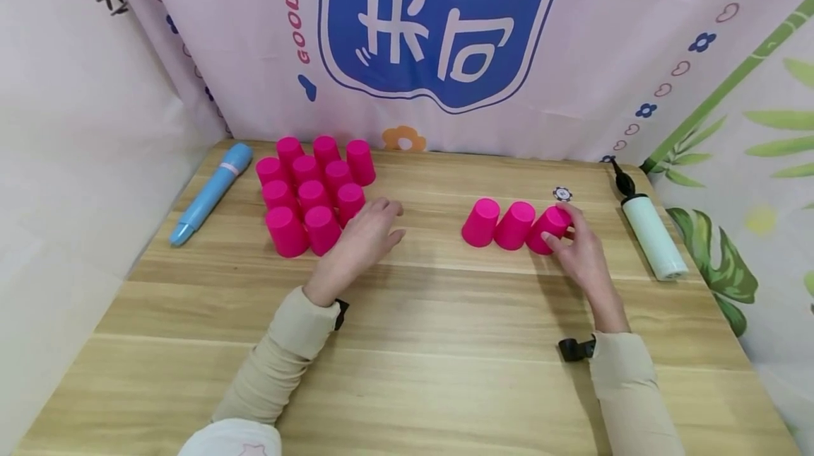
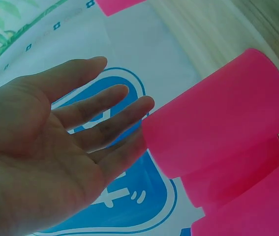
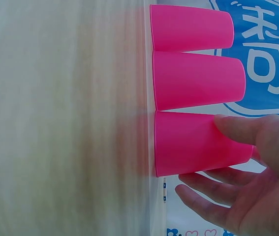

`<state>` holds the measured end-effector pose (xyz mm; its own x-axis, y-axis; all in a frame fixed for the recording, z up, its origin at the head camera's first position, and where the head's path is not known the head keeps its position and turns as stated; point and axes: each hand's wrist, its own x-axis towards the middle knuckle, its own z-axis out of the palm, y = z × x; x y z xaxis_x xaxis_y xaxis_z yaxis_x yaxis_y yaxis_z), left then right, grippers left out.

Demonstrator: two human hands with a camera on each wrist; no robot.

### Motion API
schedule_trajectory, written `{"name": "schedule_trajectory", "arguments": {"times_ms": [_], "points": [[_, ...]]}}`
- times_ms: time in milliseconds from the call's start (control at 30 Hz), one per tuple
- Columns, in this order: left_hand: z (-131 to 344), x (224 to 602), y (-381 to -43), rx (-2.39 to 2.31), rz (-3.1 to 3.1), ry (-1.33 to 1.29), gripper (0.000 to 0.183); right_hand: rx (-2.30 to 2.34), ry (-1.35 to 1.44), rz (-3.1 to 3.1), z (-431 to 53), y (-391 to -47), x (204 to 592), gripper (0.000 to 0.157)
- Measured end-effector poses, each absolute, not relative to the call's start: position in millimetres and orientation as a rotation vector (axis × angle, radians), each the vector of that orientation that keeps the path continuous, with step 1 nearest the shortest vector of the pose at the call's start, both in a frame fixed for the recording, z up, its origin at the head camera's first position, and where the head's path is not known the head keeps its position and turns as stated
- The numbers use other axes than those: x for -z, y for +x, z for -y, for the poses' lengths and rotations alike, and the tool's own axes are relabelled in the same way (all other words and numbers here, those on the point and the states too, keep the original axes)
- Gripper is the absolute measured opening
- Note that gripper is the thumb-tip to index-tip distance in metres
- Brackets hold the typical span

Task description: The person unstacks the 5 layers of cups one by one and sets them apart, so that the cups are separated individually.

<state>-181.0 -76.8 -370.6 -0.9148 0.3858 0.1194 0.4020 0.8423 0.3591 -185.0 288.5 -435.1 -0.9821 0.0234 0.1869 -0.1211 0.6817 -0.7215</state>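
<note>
Three upside-down pink cups stand side by side in a row right of the table's middle in the head view. My right hand [image 1: 584, 252] pinches the rightmost pink cup [image 1: 538, 232], thumb on its near side and other fingers round the far side. The right wrist view shows this cup [image 3: 191, 145] standing on its rim beside the middle cup [image 3: 198, 81]. My left hand [image 1: 364, 233] hovers at the right edge of a group of several upturned pink cups [image 1: 287, 233]. Its fingers are loosely spread and grip nothing; in the left wrist view a cup [image 2: 218, 115] is close by the fingertips.
A blue pen-shaped tube [image 1: 213, 194] lies at the table's left edge. On the right lies a pale green hand pump [image 1: 653, 237] with a black nozzle. A small round chip [image 1: 562, 194] lies behind the row. A printed cloth [image 1: 254, 88] hangs along the back edge.
</note>
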Motion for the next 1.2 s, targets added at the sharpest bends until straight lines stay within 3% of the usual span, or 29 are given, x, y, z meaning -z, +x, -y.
{"name": "schedule_trajectory", "arguments": {"times_ms": [333, 533, 733, 1200], "points": [[67.5, 364.6, -185.6, 0.596, 2.950, -0.645, 0.038, -1.184, 0.036, 2.734, -292.8, -181.7, 429.8, 0.066], [23.7, 371.6, -191.1, 0.774, 2.925, -0.802, 0.061, -1.189, 0.033, 2.717, -295.3, -179.7, 432.4, 0.065], [-18.5, 393.7, -202.7, 0.942, 2.980, -0.778, 0.076, -1.189, 0.036, 2.711, -290.1, -179.3, 440.9, 0.064], [-43.9, 411.9, -204.3, 0.926, 2.889, -0.771, 0.055, -1.171, 0.072, 2.712, -283.9, -182.5, 436.2, 0.064]]}}
